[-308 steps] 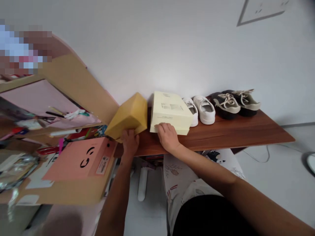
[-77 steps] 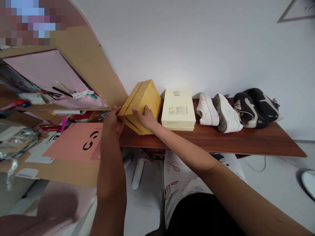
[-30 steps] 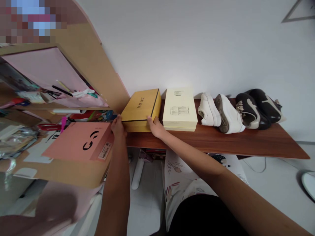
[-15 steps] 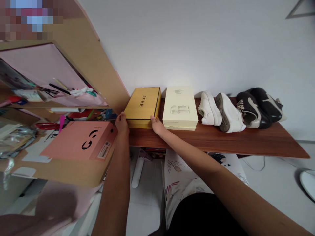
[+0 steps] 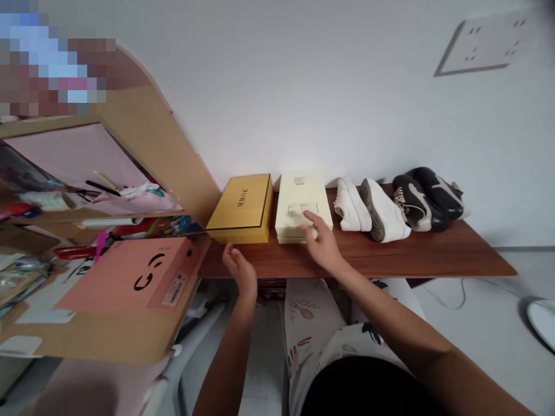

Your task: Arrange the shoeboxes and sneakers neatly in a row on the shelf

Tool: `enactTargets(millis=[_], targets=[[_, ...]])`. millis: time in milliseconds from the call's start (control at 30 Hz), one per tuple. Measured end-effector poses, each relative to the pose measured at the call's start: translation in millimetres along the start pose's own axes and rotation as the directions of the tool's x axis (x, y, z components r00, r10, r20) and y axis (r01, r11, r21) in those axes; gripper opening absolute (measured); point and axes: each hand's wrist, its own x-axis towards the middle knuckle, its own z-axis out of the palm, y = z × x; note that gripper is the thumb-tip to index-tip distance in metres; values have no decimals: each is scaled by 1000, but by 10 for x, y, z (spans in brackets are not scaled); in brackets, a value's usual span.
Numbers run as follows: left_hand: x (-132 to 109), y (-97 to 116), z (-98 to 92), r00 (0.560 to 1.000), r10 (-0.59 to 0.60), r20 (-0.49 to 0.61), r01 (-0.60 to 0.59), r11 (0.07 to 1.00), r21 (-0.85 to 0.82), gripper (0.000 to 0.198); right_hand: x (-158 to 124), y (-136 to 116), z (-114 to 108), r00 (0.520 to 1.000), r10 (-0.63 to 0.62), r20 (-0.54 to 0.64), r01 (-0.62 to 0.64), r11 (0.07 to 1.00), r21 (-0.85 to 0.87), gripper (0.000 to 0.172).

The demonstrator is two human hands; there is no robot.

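A yellow shoebox [image 5: 240, 202] marked MMOK lies at the left end of a reddish-brown wooden board [image 5: 373, 260]. Just in front of its near edge is my left hand [image 5: 241, 270], holding nothing, fingers slightly curled and apart. To the right of that box sits a cream shoebox [image 5: 303, 196]. My right hand [image 5: 319, 240] is over its near right part with fingers spread; whether it touches the box I cannot tell. A pair of white sneakers [image 5: 368, 209] stands beside the cream box, one tipped on its side. Further right is a pair of black-and-beige shoes [image 5: 427, 199].
On the desk [image 5: 108, 338] at left lies a pink shoebox [image 5: 130, 277], below shelves [image 5: 147, 222] with pens and papers. A white wall [image 5: 303, 86] with a socket plate [image 5: 483, 43] rises behind the board. At far right is a round white object [image 5: 541, 323].
Both hands have let go of the yellow shoebox. My left hand has drawn back towards me, and my right hand has moved right, over the cream box. The view has shifted.
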Motion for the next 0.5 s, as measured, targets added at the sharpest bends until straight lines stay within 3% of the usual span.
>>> enactTargets(millis=[100, 167, 333, 500], targets=[[-384, 62, 300, 950, -81, 301, 115, 988, -99, 43, 228, 246, -329, 983, 42, -176, -63, 991, -117, 57], [-444, 84, 530, 905, -150, 397, 212, 970, -116, 39, 363, 438, -394, 966, 154, -207, -181, 976, -117, 66], [-296, 66, 905, 907, -215, 363, 259, 963, -77, 31, 439, 827, -309, 875, 467, -127, -466, 884, 39, 76], [-283, 64, 959, 892, -228, 390, 278, 958, -74, 27, 325, 946, -295, 895, 445, -33, -437, 888, 143, 61]])
